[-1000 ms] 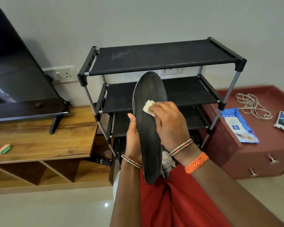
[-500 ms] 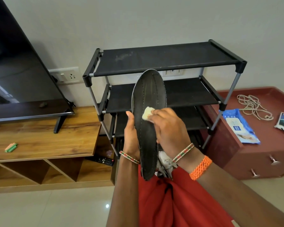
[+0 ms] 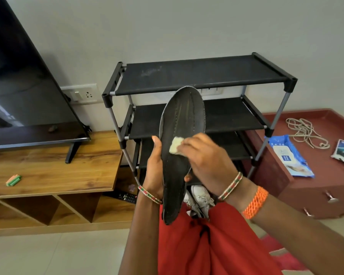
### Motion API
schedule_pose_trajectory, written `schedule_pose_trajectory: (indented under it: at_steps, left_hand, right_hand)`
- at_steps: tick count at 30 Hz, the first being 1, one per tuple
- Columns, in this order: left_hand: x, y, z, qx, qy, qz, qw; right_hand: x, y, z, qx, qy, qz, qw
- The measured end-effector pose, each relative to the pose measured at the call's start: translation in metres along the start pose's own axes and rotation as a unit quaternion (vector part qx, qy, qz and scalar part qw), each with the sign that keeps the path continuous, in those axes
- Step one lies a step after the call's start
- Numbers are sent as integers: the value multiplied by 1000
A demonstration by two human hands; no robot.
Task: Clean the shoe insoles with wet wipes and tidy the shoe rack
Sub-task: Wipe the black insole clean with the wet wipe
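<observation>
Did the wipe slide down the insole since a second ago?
Yes. The wipe in the right hand now sits lower on the insole, farther from its top tip and nearer the left hand's thumb.

wipe (image 3: 175,148) and right hand (image 3: 207,161) lower on insole (image 3: 179,135)

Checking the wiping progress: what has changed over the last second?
The right hand slid the wipe a little way down the insole, from nearer the toe end toward the middle. The left hand holds the insole upright as before, and the shoe rack shelves stay bare.
</observation>
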State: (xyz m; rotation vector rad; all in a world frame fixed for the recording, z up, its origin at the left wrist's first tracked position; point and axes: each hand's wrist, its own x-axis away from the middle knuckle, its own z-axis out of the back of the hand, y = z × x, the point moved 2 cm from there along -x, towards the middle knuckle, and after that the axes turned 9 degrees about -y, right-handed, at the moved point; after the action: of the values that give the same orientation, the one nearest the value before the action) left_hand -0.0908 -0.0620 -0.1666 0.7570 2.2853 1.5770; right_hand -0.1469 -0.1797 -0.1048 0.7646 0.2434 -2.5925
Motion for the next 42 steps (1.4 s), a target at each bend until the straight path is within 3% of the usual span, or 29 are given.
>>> schedule_pose_trajectory:
  at_steps: [4,8,10,15,21,27,34,40,42]
  left_hand:
    - [7,13,-15,117,-118,20,986]
    - [8,12,-10,144,-157,9,977]
    - [10,9,-11,137,-159,11,978]
    - [2,8,-19,124,-168,15,978]
    - [-10,13,-28,112,-169,11,979]
    - [-11,9,-34,117,-180,26,976]
    - [-11,4,-41,148,-183,32,971]
    - [-16,-2,-44,136,-190,41,972]
    - [-13,-3,-42,135,-178,34,974]
  right_hand:
    - [-15,20,16,-15,72,-113,991]
    - [0,-5,3,3,-26,-13,1000]
    - [5,-2,0,-1,-61,4,998]
    - [-9,17,8,-16,36,-121,992]
    - [5,3,-3,-61,-49,-91,993]
    - [-17,43,21,-48,95,-219,970]
    - [13,8,-5,-40,-17,-59,997]
    - [-4,38,13,-40,107,-179,977]
    - [-1,32,9,-28,107,-182,977]
